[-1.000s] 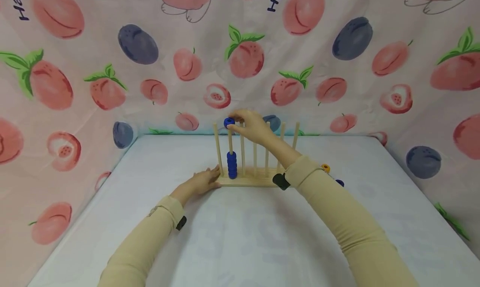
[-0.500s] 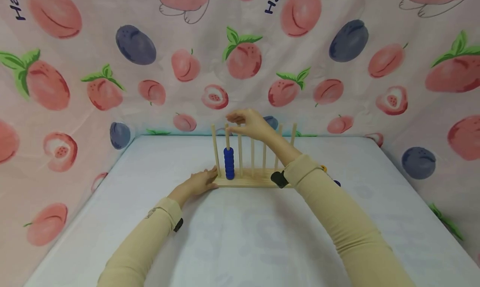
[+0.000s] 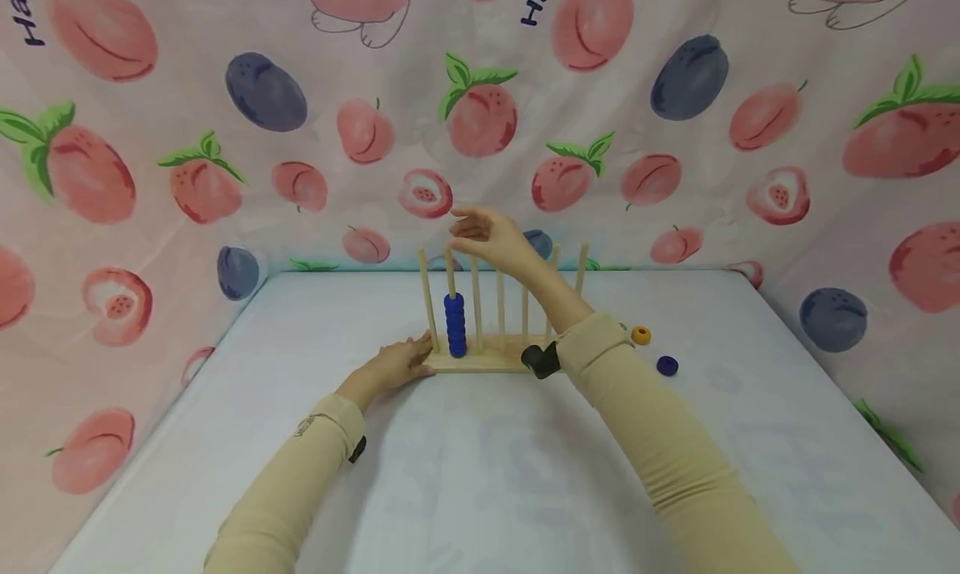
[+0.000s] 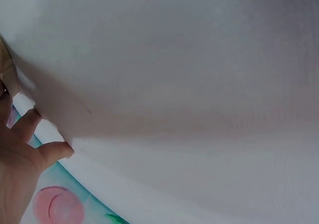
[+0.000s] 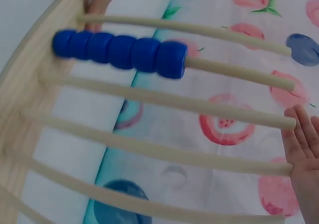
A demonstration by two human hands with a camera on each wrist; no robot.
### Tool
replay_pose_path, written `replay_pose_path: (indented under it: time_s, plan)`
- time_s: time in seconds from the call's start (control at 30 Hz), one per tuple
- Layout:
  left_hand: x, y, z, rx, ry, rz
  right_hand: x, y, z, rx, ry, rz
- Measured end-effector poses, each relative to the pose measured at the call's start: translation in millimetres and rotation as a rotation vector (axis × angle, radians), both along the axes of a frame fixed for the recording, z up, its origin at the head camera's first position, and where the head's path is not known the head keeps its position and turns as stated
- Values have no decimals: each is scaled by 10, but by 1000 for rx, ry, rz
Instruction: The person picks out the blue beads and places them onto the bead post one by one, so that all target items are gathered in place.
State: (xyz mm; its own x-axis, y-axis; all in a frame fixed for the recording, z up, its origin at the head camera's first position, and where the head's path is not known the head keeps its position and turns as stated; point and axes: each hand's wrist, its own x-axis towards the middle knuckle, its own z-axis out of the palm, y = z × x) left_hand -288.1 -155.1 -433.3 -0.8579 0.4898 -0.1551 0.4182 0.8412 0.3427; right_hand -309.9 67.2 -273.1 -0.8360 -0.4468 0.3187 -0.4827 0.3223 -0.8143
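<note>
Beads (image 3: 454,326) on peg (image 3: 450,272), below right hand (image 3: 492,239)

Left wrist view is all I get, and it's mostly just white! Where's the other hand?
Observer: The right hand is up by the tops of a row of wooden rods.

Operator: Ooh! Is there anything on them?

Observer: Yes, a stack of blue beads sits on the second rod, counting from the end where the left hand is.

Operator: Are any other beads lying about?

Observer: An orange bead lies loose on the table, to the right of the rods.
</note>
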Motion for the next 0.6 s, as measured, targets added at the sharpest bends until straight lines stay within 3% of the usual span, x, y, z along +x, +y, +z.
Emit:
replay_pose_path:
  time_s: [0.13,0.33,0.6]
  plan:
    - [0,-22,-10,0,17,-3,32,-44,-18,-35,35,-23]
    - [21,-14,-12,15,31,12,89,-85,-28,85,187,-13]
    - [62,-9,-21,20,26,28,178,-37,-77,184,291,-19]
